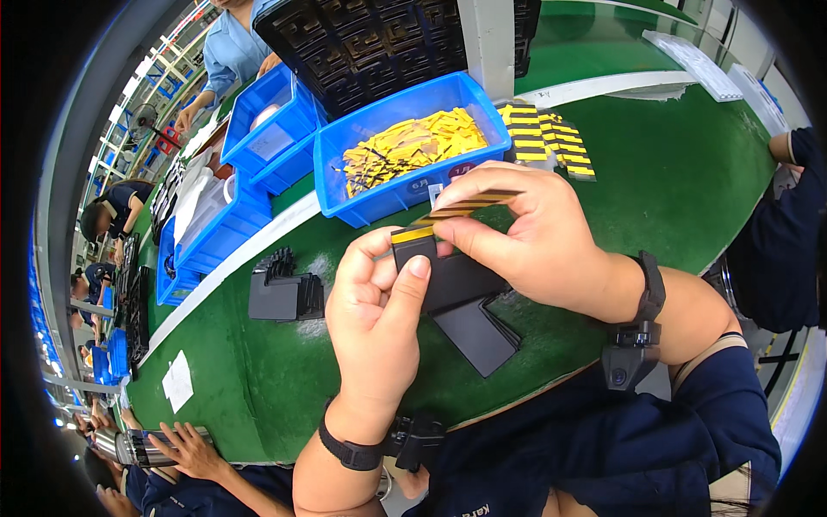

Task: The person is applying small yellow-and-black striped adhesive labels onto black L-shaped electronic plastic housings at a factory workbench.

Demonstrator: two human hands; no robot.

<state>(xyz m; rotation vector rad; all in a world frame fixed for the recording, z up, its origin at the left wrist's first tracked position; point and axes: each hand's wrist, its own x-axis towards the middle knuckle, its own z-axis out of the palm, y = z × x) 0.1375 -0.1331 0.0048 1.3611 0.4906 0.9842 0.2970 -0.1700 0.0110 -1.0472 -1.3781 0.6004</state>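
My left hand (375, 332) is closed on a flat black plate (411, 251), its thumb pressed on the face. A yellow band (412, 234) runs along the plate's upper edge. Between the thumb and fingers of my right hand (551, 228) is a curved strip with dark and yellow-brown stripes (478, 203). Its lower left end meets the plate's top edge; whether it sticks there I cannot tell. Below my hands, more black plates (476, 341) lie fanned on the green table. Another dark flat piece (461, 280) shows behind the held plate, partly hidden by my fingers.
Beyond my hands stands a blue bin (353, 209) of yellow pieces (422, 146). Yellow-and-black striped pieces (551, 142) lie right of it, stacked black plates (284, 295) to the left. More blue bins (207, 228) stand farther left. A co-worker's hand (191, 451) is at lower left.
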